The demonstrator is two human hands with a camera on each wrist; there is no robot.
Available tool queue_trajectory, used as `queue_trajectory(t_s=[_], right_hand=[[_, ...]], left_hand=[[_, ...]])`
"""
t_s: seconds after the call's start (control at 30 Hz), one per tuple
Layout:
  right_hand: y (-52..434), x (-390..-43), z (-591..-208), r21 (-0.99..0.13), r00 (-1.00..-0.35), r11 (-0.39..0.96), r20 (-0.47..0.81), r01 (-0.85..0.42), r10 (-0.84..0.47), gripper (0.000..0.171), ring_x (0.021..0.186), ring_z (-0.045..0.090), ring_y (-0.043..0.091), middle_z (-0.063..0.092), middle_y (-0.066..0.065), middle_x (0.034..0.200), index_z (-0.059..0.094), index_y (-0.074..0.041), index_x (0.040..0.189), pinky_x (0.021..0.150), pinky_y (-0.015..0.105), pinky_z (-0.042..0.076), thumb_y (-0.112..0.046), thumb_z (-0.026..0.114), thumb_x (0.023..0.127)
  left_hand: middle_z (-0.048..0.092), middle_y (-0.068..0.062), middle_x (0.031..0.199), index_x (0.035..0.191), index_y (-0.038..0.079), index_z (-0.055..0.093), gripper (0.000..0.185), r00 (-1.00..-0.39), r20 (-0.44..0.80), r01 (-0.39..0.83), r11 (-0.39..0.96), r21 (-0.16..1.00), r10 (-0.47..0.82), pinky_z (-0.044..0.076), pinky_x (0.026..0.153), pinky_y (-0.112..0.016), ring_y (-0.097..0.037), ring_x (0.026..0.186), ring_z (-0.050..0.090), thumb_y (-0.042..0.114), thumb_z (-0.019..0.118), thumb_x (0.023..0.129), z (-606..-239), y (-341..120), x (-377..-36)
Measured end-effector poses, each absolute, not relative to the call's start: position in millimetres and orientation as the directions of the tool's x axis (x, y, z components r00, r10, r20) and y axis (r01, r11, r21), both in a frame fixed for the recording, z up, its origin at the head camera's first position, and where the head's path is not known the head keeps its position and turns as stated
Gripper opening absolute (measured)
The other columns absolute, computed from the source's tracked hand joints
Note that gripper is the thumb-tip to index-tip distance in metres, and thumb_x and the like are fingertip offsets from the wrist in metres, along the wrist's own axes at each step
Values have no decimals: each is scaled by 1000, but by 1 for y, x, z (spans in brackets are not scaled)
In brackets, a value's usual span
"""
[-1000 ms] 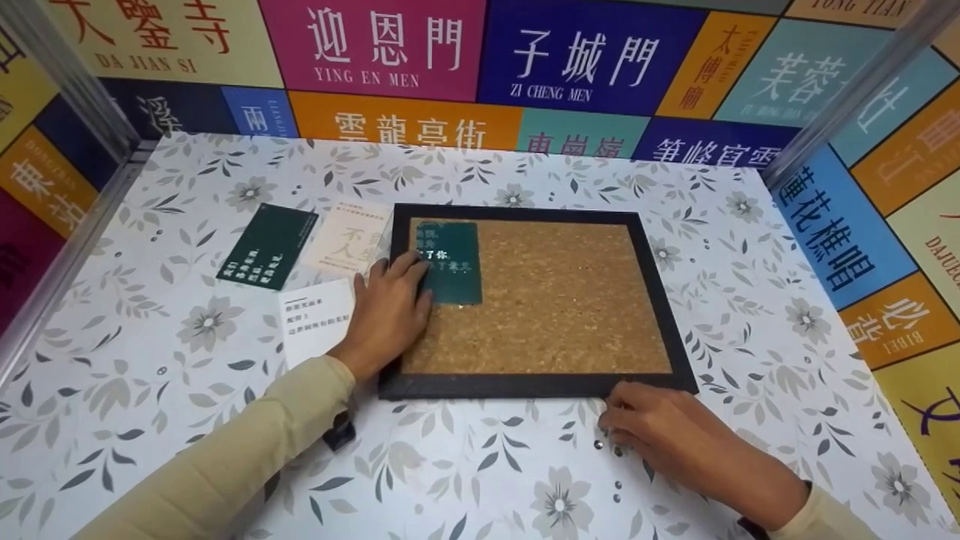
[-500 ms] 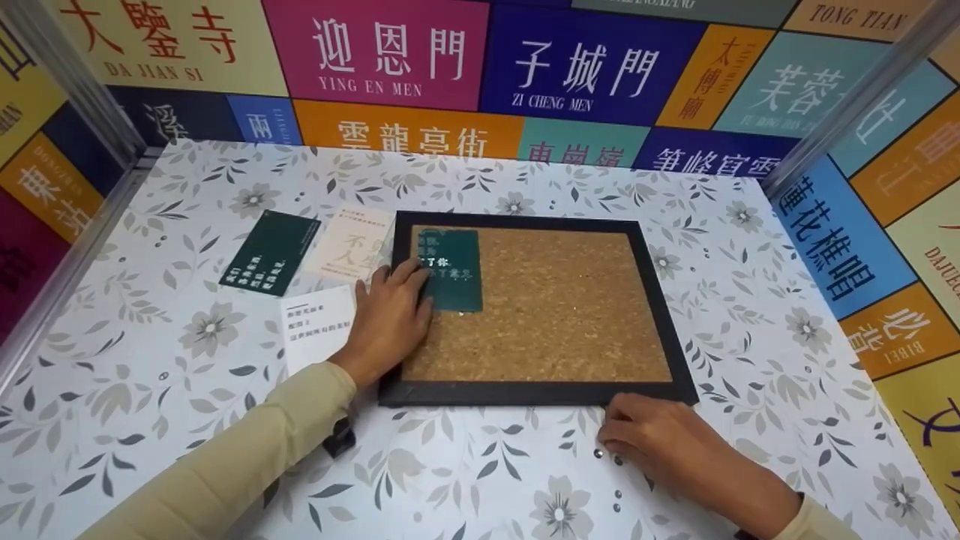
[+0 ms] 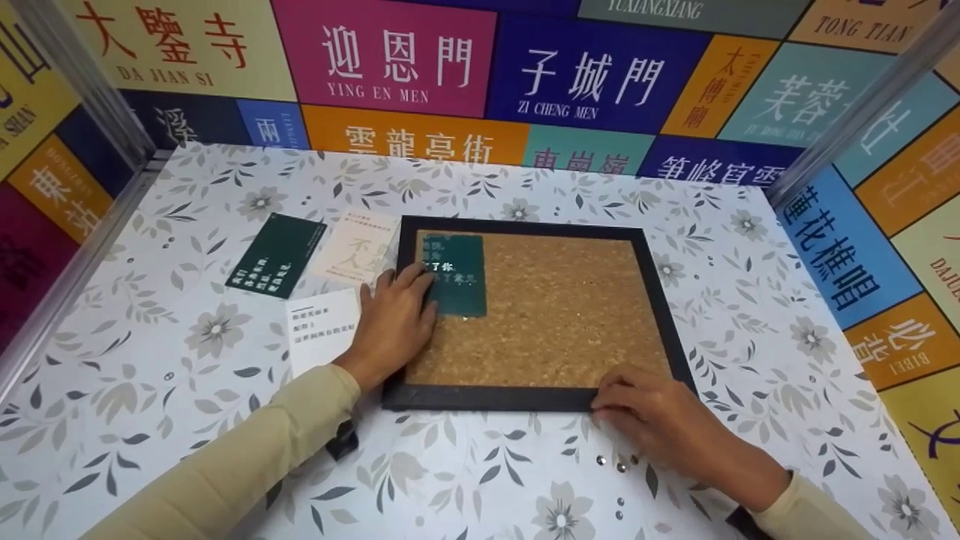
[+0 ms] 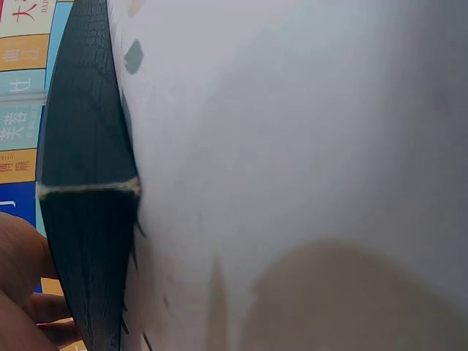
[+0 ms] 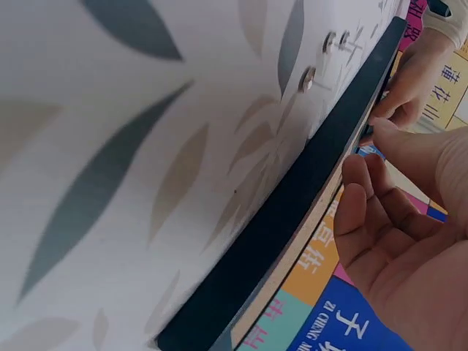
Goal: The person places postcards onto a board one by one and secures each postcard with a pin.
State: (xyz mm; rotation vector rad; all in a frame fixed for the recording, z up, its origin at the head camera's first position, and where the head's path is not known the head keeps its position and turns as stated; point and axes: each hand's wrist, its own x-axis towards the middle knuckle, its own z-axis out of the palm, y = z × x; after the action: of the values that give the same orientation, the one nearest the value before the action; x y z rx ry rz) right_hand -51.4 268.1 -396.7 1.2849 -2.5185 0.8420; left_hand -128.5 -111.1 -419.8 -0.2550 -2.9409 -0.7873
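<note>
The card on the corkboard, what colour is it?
Dark green! The card shows best in the head view.

Framed corkboard (image 3: 551,334) on table (image 3: 180,405), thumbtacks (image 3: 621,467) at the near right.
In the corkboard's far left corner, one card (image 3: 463,285); across the left rim, the left hand (image 3: 391,326). Left of the corkboard, a leftmost card (image 3: 277,255), a middle card (image 3: 351,255) just beside it, a nearer card (image 3: 320,328) before both. Over the near rim, toward the right, the right hand (image 3: 660,420). Behind the table, a wall (image 3: 390,71).
</note>
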Motion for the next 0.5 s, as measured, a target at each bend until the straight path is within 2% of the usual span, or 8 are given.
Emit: queue_trajectory(t_s=[0.3, 0.5], right_hand=[[256, -74, -395, -478, -636, 437, 425, -762, -644, 27, 90, 74, 18, 75, -1, 103, 83, -10, 99, 87, 11, 54, 11, 88, 83], [249, -83, -389, -562, -666, 400, 417, -724, -618, 22, 87, 75, 18, 74, 2, 102, 82, -6, 97, 83, 13, 57, 12, 86, 85]], left_hand=[[54, -14, 165, 152, 2, 64, 46, -983, 119, 179, 857, 484, 138, 30, 118, -80, -49, 147, 47, 20, 66, 109, -420, -111, -128], [54, -15, 164, 151, 2, 65, 45, -979, 145, 195, 860, 471, 143, 32, 116, -82, -50, 145, 49, 19, 66, 110, -420, -111, -127]])
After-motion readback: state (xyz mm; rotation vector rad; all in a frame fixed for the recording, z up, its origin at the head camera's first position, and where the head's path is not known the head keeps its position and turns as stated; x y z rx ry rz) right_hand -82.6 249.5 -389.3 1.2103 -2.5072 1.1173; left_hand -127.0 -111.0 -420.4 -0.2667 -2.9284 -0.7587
